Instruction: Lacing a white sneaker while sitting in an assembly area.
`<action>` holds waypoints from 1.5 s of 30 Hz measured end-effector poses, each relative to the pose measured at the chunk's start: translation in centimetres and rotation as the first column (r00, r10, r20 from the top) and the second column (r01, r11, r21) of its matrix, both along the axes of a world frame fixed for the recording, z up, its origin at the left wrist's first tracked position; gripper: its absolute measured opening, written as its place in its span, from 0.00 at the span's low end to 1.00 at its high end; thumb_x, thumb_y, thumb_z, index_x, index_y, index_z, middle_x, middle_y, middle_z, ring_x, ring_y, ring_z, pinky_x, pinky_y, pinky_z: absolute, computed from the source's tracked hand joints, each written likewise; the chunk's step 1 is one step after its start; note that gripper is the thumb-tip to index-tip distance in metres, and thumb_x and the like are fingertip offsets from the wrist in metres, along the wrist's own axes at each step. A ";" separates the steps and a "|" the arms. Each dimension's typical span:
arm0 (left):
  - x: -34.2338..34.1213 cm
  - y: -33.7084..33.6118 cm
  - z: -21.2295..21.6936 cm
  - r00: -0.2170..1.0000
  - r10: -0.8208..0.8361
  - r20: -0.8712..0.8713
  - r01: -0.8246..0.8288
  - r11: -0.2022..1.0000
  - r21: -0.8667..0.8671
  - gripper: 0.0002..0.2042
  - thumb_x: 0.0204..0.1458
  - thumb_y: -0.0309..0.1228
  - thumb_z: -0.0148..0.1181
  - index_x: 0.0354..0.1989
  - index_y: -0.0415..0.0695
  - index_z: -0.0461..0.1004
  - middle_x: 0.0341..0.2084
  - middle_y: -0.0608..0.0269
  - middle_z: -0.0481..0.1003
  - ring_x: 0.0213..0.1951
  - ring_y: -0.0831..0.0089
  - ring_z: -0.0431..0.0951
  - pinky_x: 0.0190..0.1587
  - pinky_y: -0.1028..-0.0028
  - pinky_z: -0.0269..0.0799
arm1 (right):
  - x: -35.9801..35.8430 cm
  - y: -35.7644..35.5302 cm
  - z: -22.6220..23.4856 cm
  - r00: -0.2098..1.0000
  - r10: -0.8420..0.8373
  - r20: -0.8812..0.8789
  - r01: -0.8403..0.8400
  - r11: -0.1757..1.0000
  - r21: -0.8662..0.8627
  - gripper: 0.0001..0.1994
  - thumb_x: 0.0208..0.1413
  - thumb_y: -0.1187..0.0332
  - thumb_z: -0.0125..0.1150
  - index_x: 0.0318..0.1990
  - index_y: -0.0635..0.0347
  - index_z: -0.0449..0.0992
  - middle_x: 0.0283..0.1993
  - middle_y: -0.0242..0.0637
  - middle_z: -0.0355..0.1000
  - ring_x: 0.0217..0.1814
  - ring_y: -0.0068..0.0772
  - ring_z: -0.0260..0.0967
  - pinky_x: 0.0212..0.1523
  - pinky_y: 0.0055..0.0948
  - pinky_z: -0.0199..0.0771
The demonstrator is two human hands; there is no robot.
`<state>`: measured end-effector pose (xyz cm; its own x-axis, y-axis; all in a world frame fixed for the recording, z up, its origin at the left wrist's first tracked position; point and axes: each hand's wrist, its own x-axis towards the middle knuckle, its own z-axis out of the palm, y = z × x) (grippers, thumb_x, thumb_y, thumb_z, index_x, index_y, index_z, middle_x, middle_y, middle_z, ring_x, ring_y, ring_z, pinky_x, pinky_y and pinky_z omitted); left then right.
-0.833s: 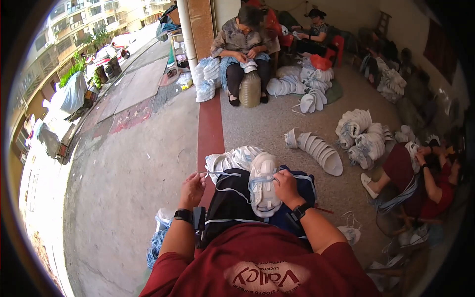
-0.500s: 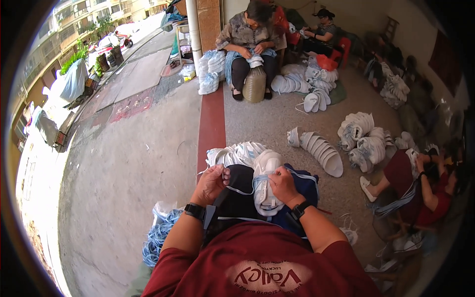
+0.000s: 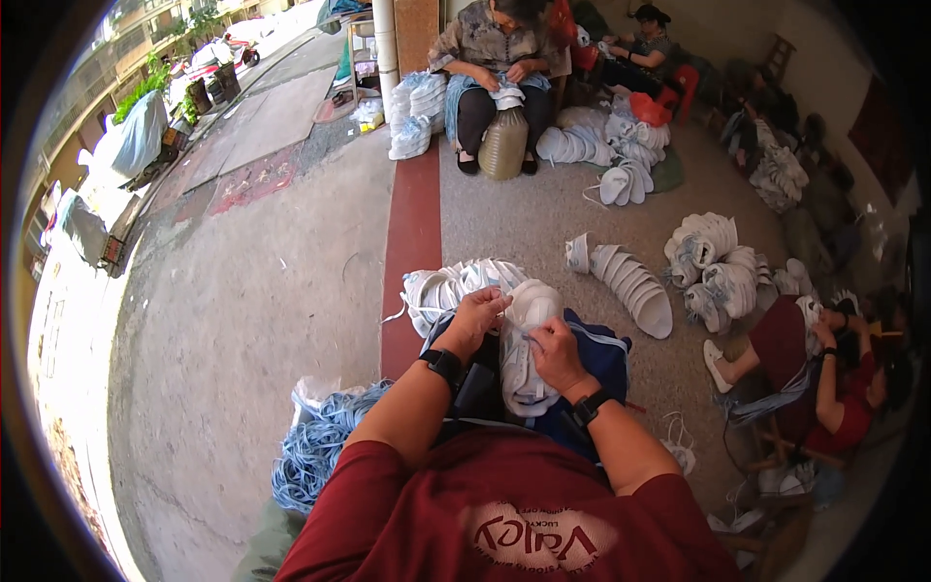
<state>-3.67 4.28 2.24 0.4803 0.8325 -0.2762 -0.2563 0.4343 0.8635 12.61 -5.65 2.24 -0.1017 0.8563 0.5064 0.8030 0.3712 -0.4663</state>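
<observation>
A white shoe upper [image 3: 533, 303] lies lengthwise across my lap, its toe pointing away from me. My left hand [image 3: 479, 318] is at its left edge, thumb and forefinger pinched together on what looks like a thin shoelace, mostly hidden by the fingers. On the right side, my right hand [image 3: 558, 355] grips the upper, its fingertips at the light-blue lacing across the opening. Just beyond my lap, a stack of nested white uppers [image 3: 441, 296] lies on its side. Tangled light-blue shoelaces [image 3: 325, 451] are heaped by my left side.
A curved row of nested uppers [image 3: 635, 286] lies on the floor to the right, with piled uppers [image 3: 718, 262] beyond. A seated person [image 3: 490, 58] works ahead over a large plastic bottle [image 3: 503, 145]. Another person [image 3: 849, 393] sits at the right. Bagged uppers [image 3: 415, 112] stand by the pillar.
My left hand has moved right, from out beside the upper to its left edge. The right hand stays on the upper. The view has shifted slightly.
</observation>
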 end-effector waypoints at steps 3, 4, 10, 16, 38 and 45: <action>-1.8 2.4 -1.6 0.966 0.253 0.054 -0.258 0.953 0.157 0.05 0.50 0.31 0.60 0.33 0.47 0.72 0.28 0.75 0.71 0.33 0.84 0.69 0.38 0.79 0.62 | 0.1 0.1 -0.3 0.997 0.012 -0.075 -0.013 1.000 -0.015 0.07 0.42 0.78 0.55 0.31 0.62 0.74 0.30 0.45 0.66 0.34 0.49 0.65 0.36 0.39 0.66; -3.3 3.7 -2.9 0.938 0.339 0.071 -0.345 0.893 0.288 0.05 0.50 0.31 0.59 0.33 0.48 0.72 0.28 0.76 0.71 0.33 0.85 0.68 0.37 0.79 0.62 | 0.0 0.2 -0.2 0.997 0.018 -0.077 -0.020 0.999 -0.037 0.07 0.42 0.78 0.55 0.31 0.62 0.74 0.30 0.45 0.66 0.34 0.49 0.65 0.36 0.39 0.66; -6.8 1.9 1.2 0.793 0.590 0.154 -0.594 0.804 -0.018 0.08 0.49 0.29 0.61 0.22 0.50 0.68 0.17 0.77 0.64 0.19 0.87 0.58 0.22 0.83 0.53 | 0.8 1.1 0.2 0.959 -0.044 -0.280 0.020 0.996 -0.087 0.08 0.45 0.80 0.50 0.34 0.65 0.73 0.29 0.45 0.68 0.33 0.45 0.68 0.34 0.33 0.68; -1.5 -2.3 1.5 0.998 0.059 0.031 -0.059 0.998 0.025 0.04 0.49 0.26 0.60 0.24 0.42 0.73 0.17 0.68 0.71 0.18 0.82 0.69 0.21 0.85 0.65 | 1.0 1.1 0.2 0.941 -0.030 -0.337 -0.005 0.994 -0.105 0.06 0.44 0.80 0.54 0.32 0.65 0.73 0.28 0.46 0.68 0.32 0.47 0.68 0.32 0.34 0.67; 1.5 -2.0 -2.0 0.845 0.198 -0.497 0.108 0.847 0.520 0.07 0.37 0.25 0.64 0.24 0.38 0.74 0.16 0.56 0.74 0.20 0.69 0.75 0.26 0.73 0.70 | 0.3 0.2 1.9 0.999 0.014 -0.029 -0.011 0.997 0.070 0.10 0.35 0.79 0.58 0.30 0.61 0.74 0.29 0.41 0.64 0.32 0.41 0.64 0.34 0.33 0.65; 3.3 -4.5 1.1 0.586 0.446 -0.676 0.612 0.303 0.731 0.05 0.43 0.29 0.54 0.21 0.42 0.71 0.20 0.54 0.73 0.27 0.57 0.76 0.31 0.63 0.71 | -0.1 0.0 0.8 0.987 -0.118 0.105 0.118 0.993 0.008 0.06 0.35 0.75 0.59 0.26 0.57 0.75 0.29 0.39 0.63 0.36 0.41 0.61 0.36 0.36 0.58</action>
<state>-0.33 -0.24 3.37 0.6440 0.6994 0.3100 0.5740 -0.7097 0.4085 12.50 -5.64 3.04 -0.0530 0.8643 0.5001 0.8857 0.2721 -0.3763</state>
